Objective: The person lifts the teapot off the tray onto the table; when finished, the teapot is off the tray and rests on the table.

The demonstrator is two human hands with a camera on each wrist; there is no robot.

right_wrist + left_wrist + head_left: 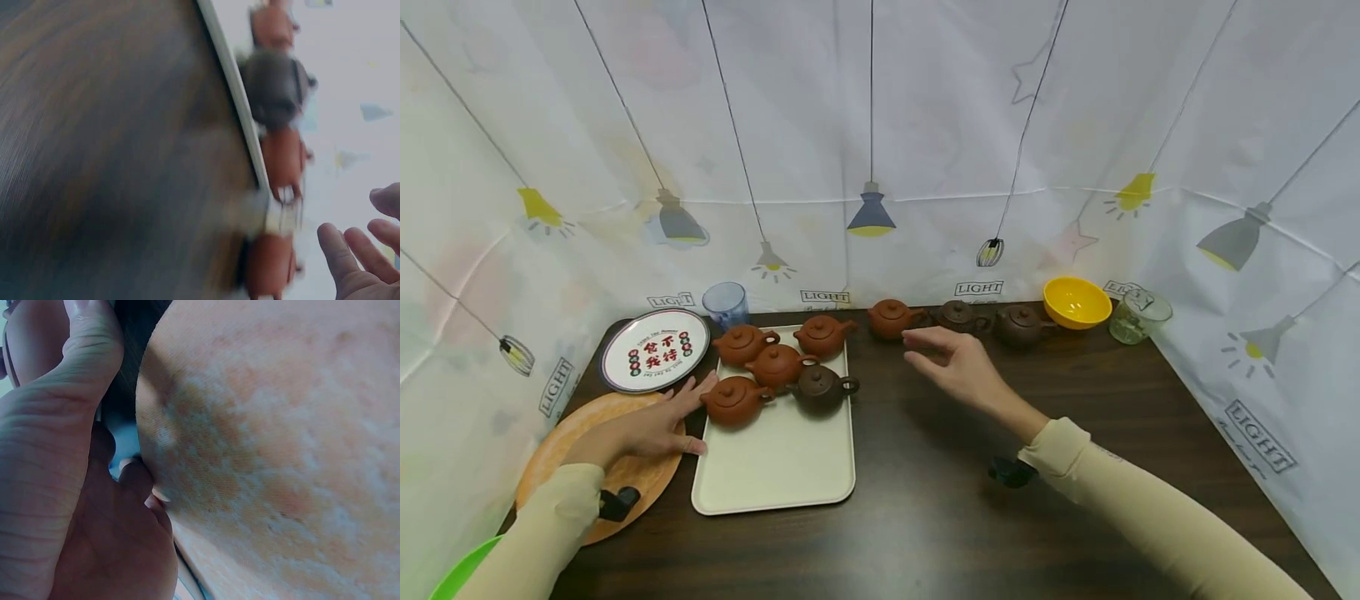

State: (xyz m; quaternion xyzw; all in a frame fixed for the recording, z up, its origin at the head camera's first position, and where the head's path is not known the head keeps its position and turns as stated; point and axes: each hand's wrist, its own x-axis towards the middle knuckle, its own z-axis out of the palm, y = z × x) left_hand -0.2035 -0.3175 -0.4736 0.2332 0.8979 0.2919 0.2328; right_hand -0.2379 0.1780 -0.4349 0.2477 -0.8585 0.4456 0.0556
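Observation:
My left hand (655, 427) lies over the edge of an orange round plate (583, 425), fingers spread and straight. Its fingertips are right by a reddish-brown teapot (733, 402) at the left side of a cream tray (775, 471). More reddish-brown teapots and one dark brown teapot (818, 389) stand together on the tray's far half. Above the table, right of the tray, my right hand (958, 367) is raised with loosely bent fingers and nothing in it. Beyond it are a reddish-brown teapot (889, 319) and two dark ones, partly overlapped by the hand.
A white plate with characters (657, 337) and a blue glass (726, 303) stand at the back left. A yellow bowl (1077, 302) and a greenish glass (1138, 317) are at the back right. A patterned curtain (925, 150) encloses the dark wooden table (925, 533).

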